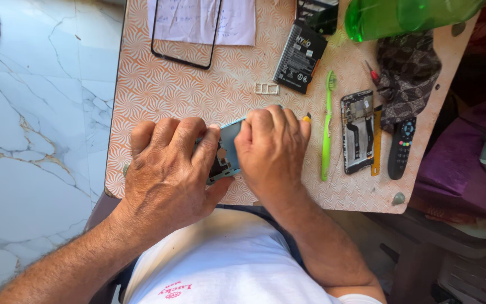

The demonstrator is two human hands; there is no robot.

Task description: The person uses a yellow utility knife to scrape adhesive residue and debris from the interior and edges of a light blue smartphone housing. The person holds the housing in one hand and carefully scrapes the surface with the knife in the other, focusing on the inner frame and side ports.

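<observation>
My left hand (167, 169) grips a light-blue phone body (229, 147) from the left, fingers curled over its top edge. The open inside of the phone shows dark parts between my hands. My right hand (271, 149) is closed at the phone's right side; a small yellow tip (307, 117) pokes out beyond its fingers, and the rest of that tool is hidden. Both hands rest over the front edge of a small table (158, 90) with an orange-and-white patterned top.
A black phone screen frame (185, 59) lies on white paper (237, 25) at the back. Nearby are a black battery (300, 56), a small metal tray (266, 88), a green toothbrush (327, 126), a phone board (357, 130), a remote (401, 147), a green bottle (406, 17), patterned cloth (409, 76).
</observation>
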